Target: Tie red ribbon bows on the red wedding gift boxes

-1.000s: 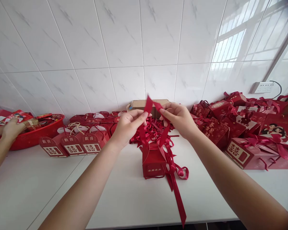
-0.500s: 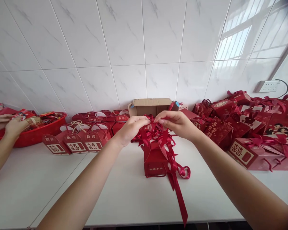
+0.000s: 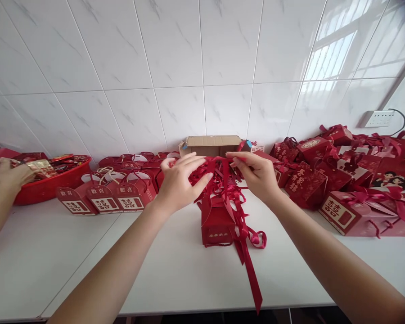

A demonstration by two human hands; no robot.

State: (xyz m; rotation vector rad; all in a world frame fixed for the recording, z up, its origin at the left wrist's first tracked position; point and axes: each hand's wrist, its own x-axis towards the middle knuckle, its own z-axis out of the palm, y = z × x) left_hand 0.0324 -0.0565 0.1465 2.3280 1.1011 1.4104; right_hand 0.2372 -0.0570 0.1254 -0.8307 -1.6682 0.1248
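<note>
A small red gift box [image 3: 217,224] stands on the white counter [image 3: 175,274] in front of me, with dark red ribbons [image 3: 243,234] draped over it and trailing to the counter's front edge. My left hand [image 3: 180,180] hovers above the box with its fingers stretched out and apart, touching the ribbon pile. My right hand [image 3: 254,173] pinches a red ribbon strand [image 3: 222,161] between thumb and fingers, just above the box. A heap of loose red ribbons [image 3: 219,182] lies behind the box.
An open cardboard box [image 3: 209,145] sits against the tiled wall. Rows of red handled gift boxes [image 3: 104,198] stand to the left, and larger ribboned red boxes [image 3: 344,189] crowd the right. At far left another person's hands [image 3: 5,175] work at a red basin [image 3: 50,186].
My hands came down from holding the ribbon raised. My left hand let go and spread its fingers; my right keeps its pinch on the ribbon.
</note>
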